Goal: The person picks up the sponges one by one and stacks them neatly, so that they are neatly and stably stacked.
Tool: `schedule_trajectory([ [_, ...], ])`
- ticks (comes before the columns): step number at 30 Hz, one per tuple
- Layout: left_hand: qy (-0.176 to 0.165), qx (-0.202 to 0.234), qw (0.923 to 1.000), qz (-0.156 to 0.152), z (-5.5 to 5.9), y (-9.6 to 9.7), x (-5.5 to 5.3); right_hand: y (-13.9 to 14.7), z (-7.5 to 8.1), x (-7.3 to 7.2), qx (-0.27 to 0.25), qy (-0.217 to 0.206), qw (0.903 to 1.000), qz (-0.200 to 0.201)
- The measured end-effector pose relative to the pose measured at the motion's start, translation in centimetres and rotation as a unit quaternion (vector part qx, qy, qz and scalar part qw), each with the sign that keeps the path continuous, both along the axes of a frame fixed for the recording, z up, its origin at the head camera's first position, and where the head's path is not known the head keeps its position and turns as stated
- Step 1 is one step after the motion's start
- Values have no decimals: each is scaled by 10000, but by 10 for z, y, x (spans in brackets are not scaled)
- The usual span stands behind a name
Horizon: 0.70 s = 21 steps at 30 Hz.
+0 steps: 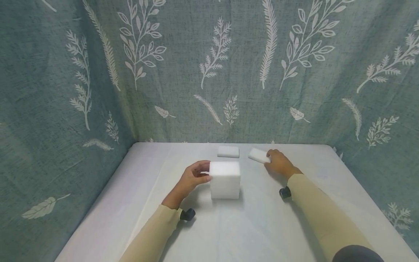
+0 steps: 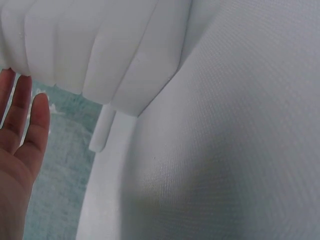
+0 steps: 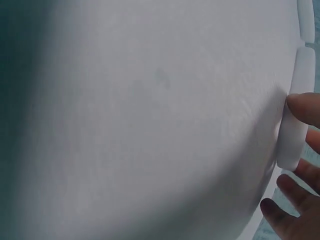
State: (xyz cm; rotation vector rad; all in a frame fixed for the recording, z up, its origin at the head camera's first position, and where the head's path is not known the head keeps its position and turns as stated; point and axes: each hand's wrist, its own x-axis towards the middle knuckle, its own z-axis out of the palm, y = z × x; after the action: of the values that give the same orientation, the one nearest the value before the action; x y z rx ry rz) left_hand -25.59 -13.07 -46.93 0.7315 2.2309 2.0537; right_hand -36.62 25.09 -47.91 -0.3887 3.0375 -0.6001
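A stack of several white sponges [image 1: 224, 180] stands on the white table, its separate layers visible in the left wrist view [image 2: 95, 45]. My left hand [image 1: 195, 175] is at the left side of this stack, its fingertips touching it; in the left wrist view the fingers [image 2: 37, 120] look fairly straight. Farther back on the right, my right hand [image 1: 279, 162] pinches the right end of a single white sponge [image 1: 258, 155], which lies at a slant. In the right wrist view the thumb [image 3: 306, 107] presses this sponge's near face, with some fingers behind it.
Another white sponge [image 1: 228, 151] lies flat near the table's back edge, behind the stack. Green leaf-patterned cloth [image 1: 212, 72] hangs behind the white table [image 1: 255, 229] and along both sides. A dark wrist device [image 1: 187, 214] sits at the left cuff, another [image 1: 285, 193] at the right.
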Motion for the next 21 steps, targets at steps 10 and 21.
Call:
schedule_trajectory([
  [10,-45,-54,9999,118,3,0,2,9,3,-1,-114,51,9999,15],
  [21,-64,-104,9998,139,3,1,2,11,19,16,-472,398,9971,449],
])
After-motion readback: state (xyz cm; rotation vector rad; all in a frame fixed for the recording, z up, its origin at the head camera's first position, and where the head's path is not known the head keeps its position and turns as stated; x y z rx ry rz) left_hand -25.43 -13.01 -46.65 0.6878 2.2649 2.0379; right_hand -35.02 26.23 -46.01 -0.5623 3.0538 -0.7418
